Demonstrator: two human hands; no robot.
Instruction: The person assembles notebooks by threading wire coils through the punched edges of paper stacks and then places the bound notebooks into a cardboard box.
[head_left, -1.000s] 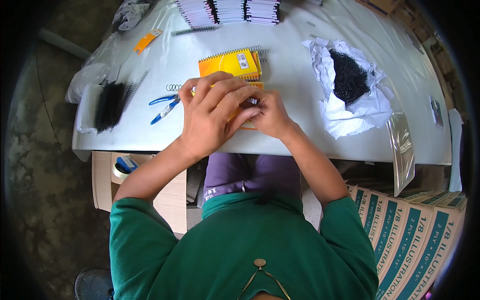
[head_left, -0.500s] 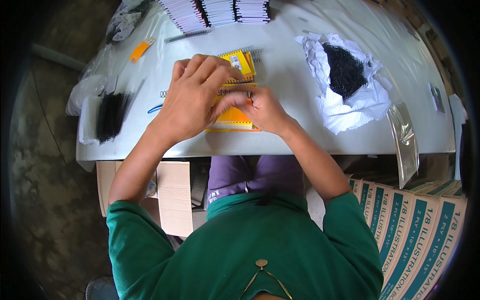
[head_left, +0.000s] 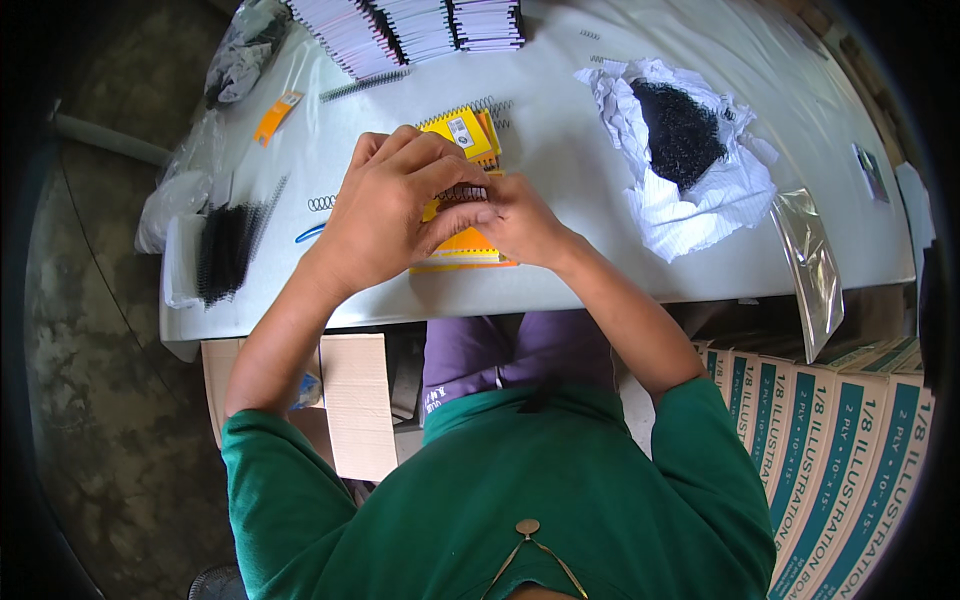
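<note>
Two hands, left and right, meet over one yellow notebook by the worktop's near edge. Within the past second the left shifted slightly leftward, covering most of the pliers but exposing one dark coil, where the work centres. Fingers curl about it; whether they grip cannot be told. Beyond: three page stacks at the far edge, one coil heap nearer the right.

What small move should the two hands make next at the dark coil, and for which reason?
Perhaps raise the left hand slightly to check the dark coil: that hand covers part of it, the right hand is close at its right end, and whether it is threaded into the yellow-orange notebook below is hidden.
</note>
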